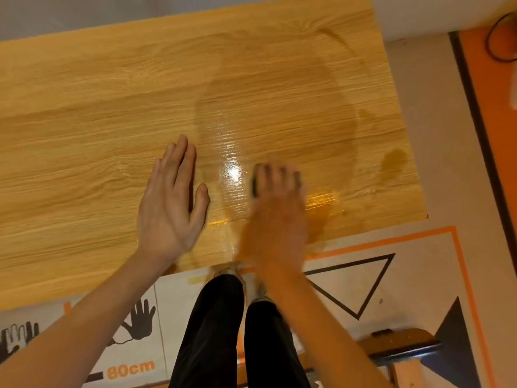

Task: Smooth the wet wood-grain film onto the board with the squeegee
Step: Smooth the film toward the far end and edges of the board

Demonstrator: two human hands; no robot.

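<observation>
Pressing flat, fingers straight, on the film [112, 107]: left hand [170, 200]. Gripping the dark squeegee [275, 179] near the board's near edge: right hand [275, 217], blurred.

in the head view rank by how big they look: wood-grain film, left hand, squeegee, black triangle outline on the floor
1. wood-grain film
2. black triangle outline
3. left hand, though it is nearer the camera
4. squeegee, mostly hidden under the right hand

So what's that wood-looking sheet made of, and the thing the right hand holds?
The wood-grain film looks like thin printed plastic, not timber: wet patches shine glossily. The squeegee under the right hand is dark, perhaps rubber or plastic; blur hides more.
</observation>
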